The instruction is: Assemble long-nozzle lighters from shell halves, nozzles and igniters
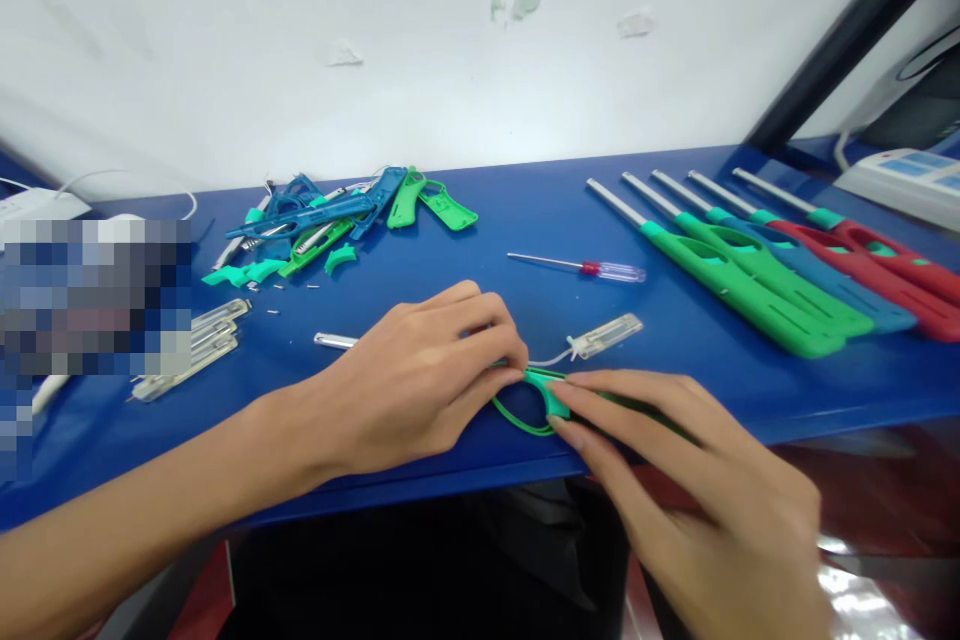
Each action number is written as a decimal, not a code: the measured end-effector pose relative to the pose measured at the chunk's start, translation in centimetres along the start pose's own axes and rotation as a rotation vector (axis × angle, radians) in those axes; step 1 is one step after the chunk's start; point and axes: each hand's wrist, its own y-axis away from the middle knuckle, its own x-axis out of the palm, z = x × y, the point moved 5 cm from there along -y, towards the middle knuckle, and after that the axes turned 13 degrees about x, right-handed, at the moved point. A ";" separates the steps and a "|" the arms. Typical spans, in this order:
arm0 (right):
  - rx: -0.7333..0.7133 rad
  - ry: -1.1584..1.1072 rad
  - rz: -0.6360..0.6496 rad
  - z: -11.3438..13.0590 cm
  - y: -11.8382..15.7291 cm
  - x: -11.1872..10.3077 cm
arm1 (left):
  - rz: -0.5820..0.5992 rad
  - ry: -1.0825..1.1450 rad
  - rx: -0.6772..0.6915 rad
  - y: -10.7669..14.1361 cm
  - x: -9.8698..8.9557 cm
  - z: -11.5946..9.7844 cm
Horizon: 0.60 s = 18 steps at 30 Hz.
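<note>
A green lighter half-shell (525,420) lies at the table's front edge, between my hands and partly hidden by them. My left hand (439,375) is closed over its neck, the thumb and fingertips pinching near the trigger. The metal lighter tube (335,341) sticks out to the left from under this hand. My right hand (697,470) pinches the teal trigger (551,390) between thumb and fingers, at the shell's finger loop. Just behind the hands rests a clear fuel tank (607,335), with a thin white hose (551,360) running from it toward the shell.
Several long-nosed lighters, including a green lighter (750,290) and a red lighter (900,265), lie at the right. A screwdriver (611,272) sits mid-table. Blue and green lighter parts (315,215) are heaped at back left, before clear tanks (199,350). A power strip (907,180) stands far right.
</note>
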 end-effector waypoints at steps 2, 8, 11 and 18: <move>-0.003 -0.003 0.004 -0.1 0.0 0.1 | -0.001 -0.008 -0.001 0.0 -0.1 0.0; -0.008 0.016 0.029 -0.3 0.0 0.3 | -0.006 0.001 -0.016 0.0 -0.2 0.1; -0.022 0.017 0.045 -0.3 0.0 0.2 | 0.003 -0.002 -0.009 -0.1 -0.2 0.0; -0.042 0.014 0.073 -0.4 0.3 0.1 | -0.023 -0.022 0.009 -0.1 -0.5 -0.2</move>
